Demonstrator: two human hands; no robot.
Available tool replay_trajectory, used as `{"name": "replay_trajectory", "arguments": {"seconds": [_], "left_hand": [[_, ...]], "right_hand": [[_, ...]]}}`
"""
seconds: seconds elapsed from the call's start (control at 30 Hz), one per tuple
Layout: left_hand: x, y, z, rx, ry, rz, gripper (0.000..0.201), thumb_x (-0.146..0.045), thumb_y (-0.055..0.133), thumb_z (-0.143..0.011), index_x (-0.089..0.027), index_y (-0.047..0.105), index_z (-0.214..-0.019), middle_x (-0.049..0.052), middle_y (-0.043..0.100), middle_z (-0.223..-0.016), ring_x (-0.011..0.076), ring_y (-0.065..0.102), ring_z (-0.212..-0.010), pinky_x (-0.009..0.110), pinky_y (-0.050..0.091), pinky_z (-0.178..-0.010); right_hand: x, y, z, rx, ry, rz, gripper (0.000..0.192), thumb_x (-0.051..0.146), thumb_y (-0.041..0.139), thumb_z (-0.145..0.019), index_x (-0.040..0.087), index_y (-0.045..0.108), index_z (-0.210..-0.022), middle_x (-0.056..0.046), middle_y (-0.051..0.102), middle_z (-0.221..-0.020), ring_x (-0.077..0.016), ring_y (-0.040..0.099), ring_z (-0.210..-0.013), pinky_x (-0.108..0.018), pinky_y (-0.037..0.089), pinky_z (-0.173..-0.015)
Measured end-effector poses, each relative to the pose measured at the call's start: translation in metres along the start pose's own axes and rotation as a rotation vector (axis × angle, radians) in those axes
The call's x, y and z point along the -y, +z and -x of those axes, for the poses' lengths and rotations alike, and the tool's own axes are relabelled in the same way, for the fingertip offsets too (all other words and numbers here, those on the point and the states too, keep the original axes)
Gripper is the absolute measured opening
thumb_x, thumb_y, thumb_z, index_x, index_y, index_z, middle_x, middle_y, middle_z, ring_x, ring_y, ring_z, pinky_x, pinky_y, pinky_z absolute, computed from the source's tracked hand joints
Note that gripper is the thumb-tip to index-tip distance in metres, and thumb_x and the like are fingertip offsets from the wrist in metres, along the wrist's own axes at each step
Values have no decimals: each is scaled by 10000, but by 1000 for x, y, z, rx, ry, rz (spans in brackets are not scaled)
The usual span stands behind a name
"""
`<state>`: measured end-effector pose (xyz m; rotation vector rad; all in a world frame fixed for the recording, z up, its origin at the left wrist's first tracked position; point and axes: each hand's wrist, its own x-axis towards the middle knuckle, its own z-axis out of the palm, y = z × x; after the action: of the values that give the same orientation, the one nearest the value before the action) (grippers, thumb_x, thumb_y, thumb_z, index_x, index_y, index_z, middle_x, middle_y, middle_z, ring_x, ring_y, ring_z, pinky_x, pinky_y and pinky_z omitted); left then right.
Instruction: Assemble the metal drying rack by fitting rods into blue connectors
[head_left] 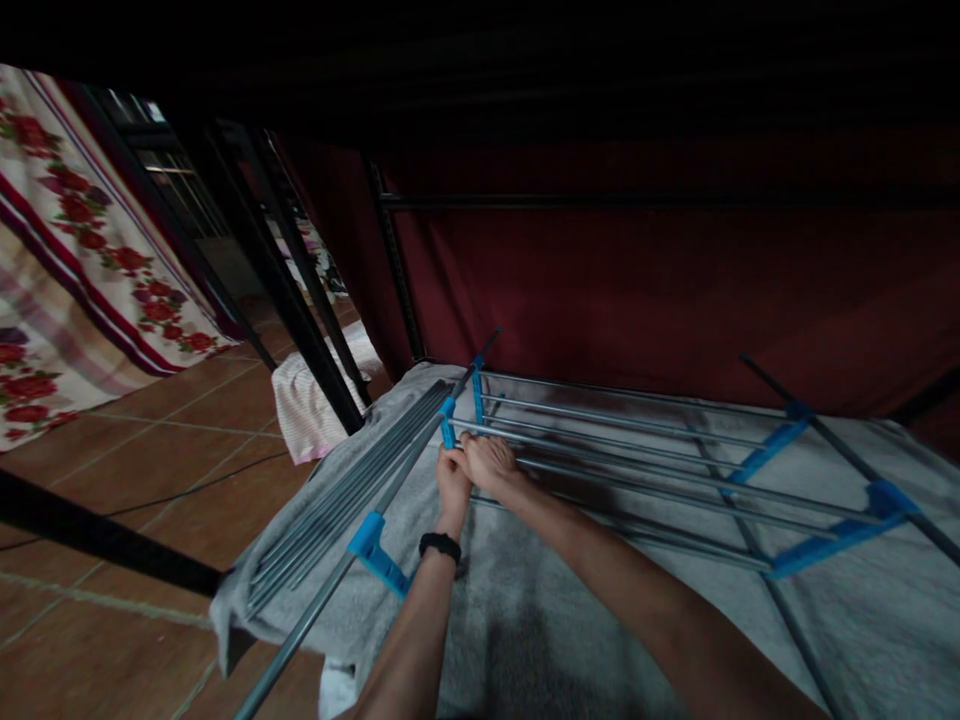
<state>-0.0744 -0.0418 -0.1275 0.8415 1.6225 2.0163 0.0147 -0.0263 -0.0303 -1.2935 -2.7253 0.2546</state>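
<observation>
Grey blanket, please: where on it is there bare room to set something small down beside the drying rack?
The grey blanket lies bare between the two forearms, and near its right edge. The drying rack rods crowd the far half, loose rods the left edge, and both hands, left and right, work at the blue clip.

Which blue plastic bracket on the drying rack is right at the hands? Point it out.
The blue bracket on the left side rail, just above the left hand and right hand. The other blue brackets sit lower on that rail or across on the right side.
</observation>
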Motion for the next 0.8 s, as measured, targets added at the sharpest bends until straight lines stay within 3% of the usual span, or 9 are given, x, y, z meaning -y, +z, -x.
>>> {"name": "replay_trajectory", "arguments": {"seconds": [0.27, 0.8], "left_hand": [[-4, 1, 3, 3, 21, -25, 122, -242, 673, -674, -229, 564, -727, -22, 583, -649, 160, 535, -671, 269, 479, -659], [-5, 0, 3, 6, 21, -52, 129, -114, 603, -664, -218, 586, -740, -15, 604, -671, 174, 560, -701, 293, 492, -741]], "right_hand": [[-8, 0, 2, 45, -101, -29, 387, 377, 350, -1063, 201, 640, -1248, -118, 732, -1226, -224, 706, -1101, -318, 517, -915], [-12, -4, -1, 61, -118, -57, 351, 377, 397, -1056, 211, 660, -1219, -108, 746, -1187, -222, 701, -1101, -306, 503, -917]]}}
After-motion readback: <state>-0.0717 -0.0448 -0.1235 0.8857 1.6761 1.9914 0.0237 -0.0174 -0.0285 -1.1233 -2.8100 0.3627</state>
